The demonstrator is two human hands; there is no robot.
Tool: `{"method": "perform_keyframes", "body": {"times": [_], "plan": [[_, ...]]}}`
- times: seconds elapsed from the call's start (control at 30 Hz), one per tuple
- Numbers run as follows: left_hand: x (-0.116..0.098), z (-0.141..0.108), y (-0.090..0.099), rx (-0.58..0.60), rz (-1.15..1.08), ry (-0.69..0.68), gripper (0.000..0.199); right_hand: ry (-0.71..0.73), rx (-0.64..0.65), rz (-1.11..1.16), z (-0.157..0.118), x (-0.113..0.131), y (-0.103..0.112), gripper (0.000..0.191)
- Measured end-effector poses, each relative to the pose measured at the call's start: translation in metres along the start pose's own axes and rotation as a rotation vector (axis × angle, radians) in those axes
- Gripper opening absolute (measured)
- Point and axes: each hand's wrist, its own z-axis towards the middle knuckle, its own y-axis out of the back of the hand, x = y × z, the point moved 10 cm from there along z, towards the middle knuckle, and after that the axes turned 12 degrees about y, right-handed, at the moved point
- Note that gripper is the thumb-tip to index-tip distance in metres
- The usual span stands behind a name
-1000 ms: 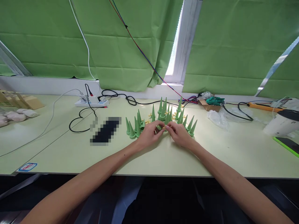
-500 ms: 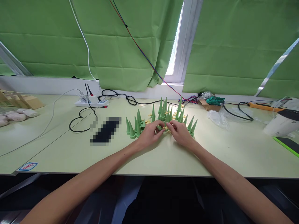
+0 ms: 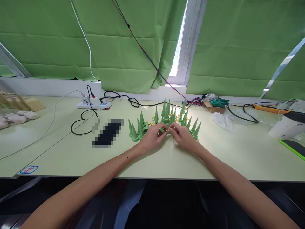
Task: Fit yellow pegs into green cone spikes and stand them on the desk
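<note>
My left hand (image 3: 154, 136) and my right hand (image 3: 183, 135) meet over the middle of the table, with fingertips pinched together. Between them is a small yellow piece (image 3: 167, 130), mostly covered by the fingers, so its exact kind is unclear. Several green pointed cones (image 3: 134, 133) stand upright around and behind both hands. Some of them, such as the green cone (image 3: 196, 129) by the right hand, lean a little. Small yellow parts (image 3: 152, 118) lie scattered among the cones.
A blurred-out dark object (image 3: 108, 133) lies left of the cones. Behind it are a power strip (image 3: 94, 104) and black cables (image 3: 134, 102). To the right are a small cardboard box (image 3: 215, 108), plastic bags (image 3: 222, 121), a white cup (image 3: 283, 125) and a green-edged device (image 3: 294, 149).
My right fingertips have shifted slightly left, closer against the left fingertips, and cover more of the small yellow piece. My left hand and the cones look unchanged.
</note>
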Motion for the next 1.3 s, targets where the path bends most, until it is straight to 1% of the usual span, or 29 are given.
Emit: {"method": "perform_keyframes", "body": {"times": [0.17,0.27,0.37,0.47,0.53,0.63,0.8,0.9,0.97,1.03,1.13,1.23,1.3], "plan": [[-0.0027,-0.0008,-0.0026,0.026,-0.005,-0.019,0.016,0.005,-0.021,-0.067,0.0004,-0.0034,0.0019,0.042],[-0.0014,-0.0003,-0.002,0.015,0.001,-0.016,0.016,-0.016,-0.045,-0.079,0.0001,-0.0063,0.0037,0.047],[0.0019,0.0009,-0.0008,-0.002,0.007,-0.002,0.017,-0.032,-0.064,-0.065,-0.0002,-0.0065,0.0053,0.038],[0.0048,0.0017,0.0012,-0.022,0.004,0.009,0.018,-0.023,-0.018,-0.019,0.0001,-0.0031,0.0009,0.025],[0.0053,0.0016,0.0011,-0.021,0.003,0.009,0.019,-0.013,0.019,-0.01,0.0001,-0.0009,-0.0023,0.021],[0.0044,0.0007,-0.0008,-0.005,0.012,0.001,0.018,-0.006,0.034,-0.038,0.0001,-0.0003,-0.0032,0.021],[0.0003,-0.0011,-0.0034,0.026,0.011,-0.024,0.016,0.013,0.028,-0.088,0.0004,-0.0035,-0.0029,0.037],[0.0002,-0.0004,-0.0039,0.037,0.005,-0.023,0.017,0.01,0.021,-0.091,0.0001,-0.0052,-0.0023,0.042],[0.002,0.0009,-0.0028,0.024,0.005,-0.012,0.018,-0.001,-0.002,-0.076,-0.0002,-0.0053,-0.0003,0.04],[0.0041,0.002,-0.0009,0.003,0.004,0.0,0.018,-0.015,-0.017,-0.042,-0.0005,-0.0046,0.0005,0.032],[0.0054,0.0024,0.0002,-0.009,0.009,0.007,0.018,-0.024,0.004,-0.001,-0.0005,-0.0025,-0.0023,0.022],[0.0043,0.0016,-0.0011,0.006,0.016,0.009,0.019,-0.015,0.021,-0.008,-0.0003,-0.0016,-0.0035,0.021],[0.0033,0.0008,-0.002,0.017,0.013,0.008,0.02,0.003,0.02,-0.024,0.0,-0.0018,-0.003,0.023]]}}
